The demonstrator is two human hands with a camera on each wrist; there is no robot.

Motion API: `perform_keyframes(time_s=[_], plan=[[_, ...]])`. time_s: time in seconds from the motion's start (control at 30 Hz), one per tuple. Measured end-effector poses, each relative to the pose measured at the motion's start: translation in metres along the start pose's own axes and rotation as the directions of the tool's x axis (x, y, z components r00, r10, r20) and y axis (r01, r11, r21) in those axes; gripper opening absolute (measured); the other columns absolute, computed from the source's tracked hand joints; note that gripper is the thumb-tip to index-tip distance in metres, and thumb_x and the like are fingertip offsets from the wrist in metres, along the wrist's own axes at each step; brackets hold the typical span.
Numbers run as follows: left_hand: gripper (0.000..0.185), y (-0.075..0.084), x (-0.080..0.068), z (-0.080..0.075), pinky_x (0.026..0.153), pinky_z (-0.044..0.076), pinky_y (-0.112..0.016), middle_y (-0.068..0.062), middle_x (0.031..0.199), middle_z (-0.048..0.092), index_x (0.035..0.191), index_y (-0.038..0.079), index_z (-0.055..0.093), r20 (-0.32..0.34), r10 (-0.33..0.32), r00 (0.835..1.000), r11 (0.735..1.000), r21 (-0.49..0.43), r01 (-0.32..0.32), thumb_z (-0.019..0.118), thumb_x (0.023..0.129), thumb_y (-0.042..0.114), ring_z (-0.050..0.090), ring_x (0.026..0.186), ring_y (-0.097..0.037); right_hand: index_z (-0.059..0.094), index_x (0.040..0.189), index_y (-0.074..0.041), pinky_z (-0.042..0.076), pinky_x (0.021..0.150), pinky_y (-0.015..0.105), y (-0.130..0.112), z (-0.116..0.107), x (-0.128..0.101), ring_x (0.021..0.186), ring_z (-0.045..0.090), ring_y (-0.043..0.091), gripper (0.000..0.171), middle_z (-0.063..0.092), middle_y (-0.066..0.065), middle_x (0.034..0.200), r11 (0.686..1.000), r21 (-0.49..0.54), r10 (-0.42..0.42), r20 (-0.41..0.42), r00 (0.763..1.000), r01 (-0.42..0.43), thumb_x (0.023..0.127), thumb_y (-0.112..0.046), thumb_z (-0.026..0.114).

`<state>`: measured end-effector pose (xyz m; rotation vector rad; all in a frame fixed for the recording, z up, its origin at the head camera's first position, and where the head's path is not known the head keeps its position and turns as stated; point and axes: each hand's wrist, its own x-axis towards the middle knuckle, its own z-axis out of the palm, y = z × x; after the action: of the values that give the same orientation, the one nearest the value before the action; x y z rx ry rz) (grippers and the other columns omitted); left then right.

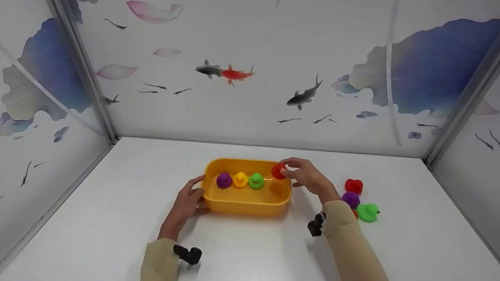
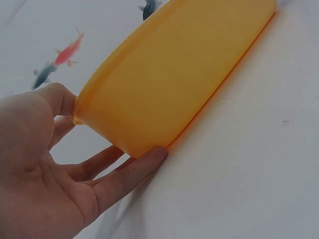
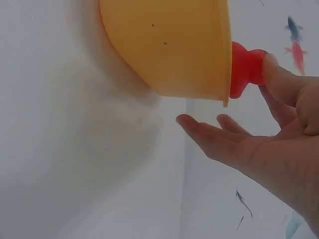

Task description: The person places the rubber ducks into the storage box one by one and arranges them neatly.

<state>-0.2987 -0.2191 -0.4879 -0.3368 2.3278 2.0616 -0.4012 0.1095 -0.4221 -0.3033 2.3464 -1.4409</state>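
Observation:
A yellow-orange plastic tub [image 1: 246, 207] stands on the white table. My left hand [image 1: 186, 202] holds its left end; in the left wrist view the thumb is at the rim and fingertips [image 2: 158, 153] touch low on the wall. Inside, a purple toy duck [image 1: 224, 180], a yellow duck [image 1: 240, 180] and a green duck [image 1: 256, 181] sit in a row. My right hand [image 1: 310, 178] pinches a red toy duck [image 1: 279, 171] over the tub's right end. In the right wrist view the tub wall partly hides this red duck [image 3: 245, 67], and the other fingers extend below the rim.
Right of the tub, near my right forearm, lie a red toy [image 1: 354, 186], a purple toy [image 1: 351, 200] and a green duck [image 1: 367, 212]. Another red toy [image 1: 355, 214] is mostly hidden by the sleeve. Printed wall panels enclose the table [image 1: 243, 253] at the back and sides.

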Motion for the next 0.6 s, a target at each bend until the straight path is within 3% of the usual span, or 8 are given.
perform_keyframes(time_s=[0.1, 0.27, 0.6], plan=[[0.050, 0.000, 0.000, -0.001, 0.084, 0.063, -0.040, -0.021, 0.136, 0.058, 0.151, 0.026, 0.043, 0.001, 0.006, 1.000, 1.000, -0.012, -0.006, 0.047, 0.102, 0.017, 0.066, 0.094, -0.022, 0.056, 0.139, -0.012, 0.048, 0.110, 0.054, 0.001, 0.004, 0.004, 0.132, 0.051, 0.035, 0.041, 0.044, 0.016, 0.153, 1.000, -0.005, 0.004, 0.006, 1.000, -0.004, 0.100, -0.023, 0.059], [0.050, 0.003, 0.001, 0.001, 0.084, 0.063, -0.038, -0.019, 0.137, 0.058, 0.151, 0.028, 0.043, -0.014, -0.006, 1.000, 1.000, 0.015, 0.006, 0.047, 0.102, 0.019, 0.066, 0.097, -0.022, 0.056, 0.139, -0.013, 0.050, 0.108, 0.050, 0.003, 0.011, 0.006, 0.125, 0.053, 0.034, 0.040, 0.054, 0.014, 0.142, 0.999, -0.016, 0.030, 0.002, 1.000, -0.030, 0.101, -0.025, 0.058], [0.049, 0.001, 0.001, 0.000, 0.085, 0.063, -0.037, -0.018, 0.135, 0.059, 0.151, 0.029, 0.043, -0.019, -0.019, 1.000, 1.000, 0.024, 0.020, 0.046, 0.103, 0.021, 0.066, 0.097, -0.022, 0.062, 0.133, -0.010, 0.055, 0.102, 0.039, 0.001, 0.023, 0.015, 0.108, 0.056, 0.026, 0.038, 0.054, 0.016, 0.139, 0.992, -0.092, 0.079, -0.064, 0.995, -0.084, 0.097, -0.020, 0.064]])
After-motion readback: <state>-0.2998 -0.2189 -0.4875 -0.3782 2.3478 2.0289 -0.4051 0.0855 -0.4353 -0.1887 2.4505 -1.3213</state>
